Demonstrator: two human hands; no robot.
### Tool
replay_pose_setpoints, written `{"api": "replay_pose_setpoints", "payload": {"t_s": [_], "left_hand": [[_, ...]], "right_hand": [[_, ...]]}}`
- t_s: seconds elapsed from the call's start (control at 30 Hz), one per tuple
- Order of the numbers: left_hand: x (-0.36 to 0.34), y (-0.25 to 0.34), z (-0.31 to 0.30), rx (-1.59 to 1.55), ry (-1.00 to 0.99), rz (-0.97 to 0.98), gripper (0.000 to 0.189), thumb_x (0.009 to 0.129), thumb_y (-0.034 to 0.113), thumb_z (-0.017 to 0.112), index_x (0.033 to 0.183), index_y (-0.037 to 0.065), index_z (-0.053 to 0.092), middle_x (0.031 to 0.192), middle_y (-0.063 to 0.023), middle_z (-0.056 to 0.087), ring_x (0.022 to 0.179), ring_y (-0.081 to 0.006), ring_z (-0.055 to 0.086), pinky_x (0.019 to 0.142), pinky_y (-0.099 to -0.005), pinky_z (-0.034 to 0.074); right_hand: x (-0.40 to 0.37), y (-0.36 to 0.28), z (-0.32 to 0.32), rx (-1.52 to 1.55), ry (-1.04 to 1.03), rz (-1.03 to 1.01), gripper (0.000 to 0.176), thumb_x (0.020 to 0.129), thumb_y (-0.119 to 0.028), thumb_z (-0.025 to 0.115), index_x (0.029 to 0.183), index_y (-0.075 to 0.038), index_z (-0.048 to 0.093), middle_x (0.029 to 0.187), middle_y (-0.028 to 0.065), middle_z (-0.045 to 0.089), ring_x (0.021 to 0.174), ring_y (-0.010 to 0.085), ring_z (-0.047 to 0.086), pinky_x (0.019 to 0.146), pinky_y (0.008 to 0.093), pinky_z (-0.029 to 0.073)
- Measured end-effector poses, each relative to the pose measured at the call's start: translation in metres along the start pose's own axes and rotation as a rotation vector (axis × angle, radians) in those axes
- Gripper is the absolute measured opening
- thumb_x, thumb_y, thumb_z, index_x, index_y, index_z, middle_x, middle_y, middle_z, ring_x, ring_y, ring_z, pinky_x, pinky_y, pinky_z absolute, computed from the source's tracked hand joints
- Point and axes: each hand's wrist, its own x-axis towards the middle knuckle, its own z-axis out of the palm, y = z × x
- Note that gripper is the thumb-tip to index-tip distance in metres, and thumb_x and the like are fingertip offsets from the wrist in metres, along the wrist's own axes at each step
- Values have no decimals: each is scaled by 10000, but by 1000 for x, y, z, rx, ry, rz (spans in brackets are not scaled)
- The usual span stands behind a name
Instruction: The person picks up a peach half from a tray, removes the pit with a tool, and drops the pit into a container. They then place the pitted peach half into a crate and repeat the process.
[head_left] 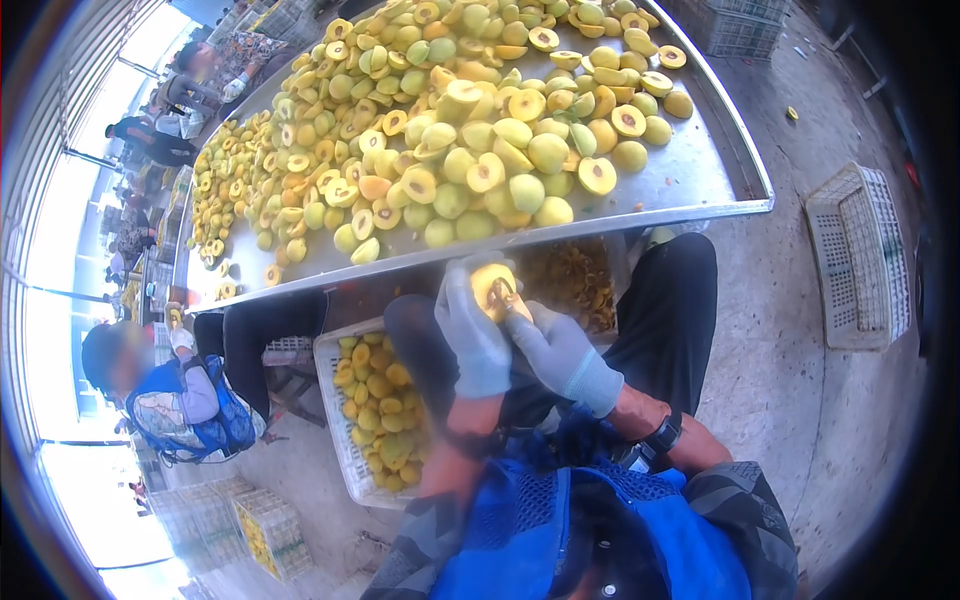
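My left hand (471, 325), in a pale knit glove, is wrapped round a yellow peach half (490, 286) just below the table's front edge. The cut face, with its brown centre, is turned toward my right hand (566, 358), also gloved. The right fingers are closed and press at that brown centre. Whether they grip the pit or a small tool cannot be made out. Above my hands, a heap of halved yellow-green peaches (440, 130) covers much of the metal table (690, 180); some cut faces show pits.
A white crate (330, 400) of peach halves stands left of my legs. Pits and scraps (575, 280) lie in a container under the table. A plastic crate (862, 260) rests on the floor at right. A co-worker in a blue vest (205, 395) sits at left.
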Motion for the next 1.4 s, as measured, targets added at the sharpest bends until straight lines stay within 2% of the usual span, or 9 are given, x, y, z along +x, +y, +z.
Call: {"api": "replay_pose_setpoints", "payload": {"t_s": [0.23, 0.33, 0.63, 0.83, 0.93, 1.03, 1.13, 1.23, 1.4], "left_hand": [[0, 6, 3, 26, 122, -70, 401, 1018, 302, 480, 967, -41, 680, 850, -151, 692, 691, -213, 644, 641, -301, 535], [-1, 8, 2, 61, 120, -87, 418, 1021, 294, 458, 962, -52, 686, 839, -155, 695, 670, -216, 638, 626, -300, 529], [-3, 9, 6, 121, 67, 10, 375, 1018, 208, 437, 942, -51, 697, 865, -140, 707, 698, -198, 641, 647, -290, 525], [-4, 9, 1, 274, -58, 263, 352, 1030, 160, 424, 948, -40, 703, 939, -131, 715, 810, -187, 651, 730, -281, 531], [-3, 11, -2, 236, -31, 147, 360, 1029, 161, 422, 946, -48, 704, 908, -127, 717, 783, -186, 651, 723, -280, 532], [-4, 20, 1, 189, -11, 77, 377, 1030, 165, 415, 940, -57, 706, 878, -134, 719, 766, -179, 652, 717, -277, 533], [-1, 19, 0, 302, -66, 151, 424, 1047, 205, 407, 919, -71, 703, 843, -148, 717, 723, -180, 651, 681, -275, 532], [0, 23, -1, 271, -171, 143, 462, 1054, 234, 396, 899, -77, 701, 825, -150, 719, 699, -183, 660, 657, -267, 536], [12, 28, -13, 302, -404, 104, 501, 1058, 293, 400, 882, -50, 721, 777, -122, 718, 685, -181, 675, 655, -259, 545]], "right_hand": [[-3, 1, 6, 29, -21, 29, 372, 1047, -327, 541, 1063, 25, 659, 868, 247, 698, 814, 347, 705, 727, 423, 515], [-3, 5, 8, 34, -51, 66, 374, 1050, -330, 540, 1062, 26, 655, 859, 238, 695, 793, 315, 694, 721, 412, 512], [-8, -4, 6, 165, -68, 101, 380, 1078, -316, 502, 1122, 31, 650, 893, 126, 696, 831, 181, 629, 760, 359, 505], [-7, 2, 10, 229, -90, 32, 402, 1089, -324, 477, 1185, 32, 637, 966, 115, 687, 895, 156, 604, 820, 337, 505], [-8, 4, 10, 203, -130, 9, 405, 1090, -326, 477, 1190, 33, 635, 974, 96, 682, 904, 147, 598, 825, 330, 503], [-7, -6, 6, 255, -191, 55, 406, 1090, -329, 477, 1158, 38, 635, 953, 72, 674, 882, 134, 587, 796, 330, 499], [-6, -9, 1, 234, -254, 176, 400, 1091, -335, 483, 1140, 29, 642, 912, 35, 659, 865, 108, 571, 764, 313, 488], [-12, -33, -3, 473, -281, 228, 351, 1104, -381, 451, 950, -101, 596, 676, -85, 469, 524, 21, 383, 447, 212, 282], [-11, -27, -16, 574, -447, 384, 386, 1088, -467, 448, 915, -137, 549, 638, -97, 396, 465, 13, 325, 402, 208, 222]]}}
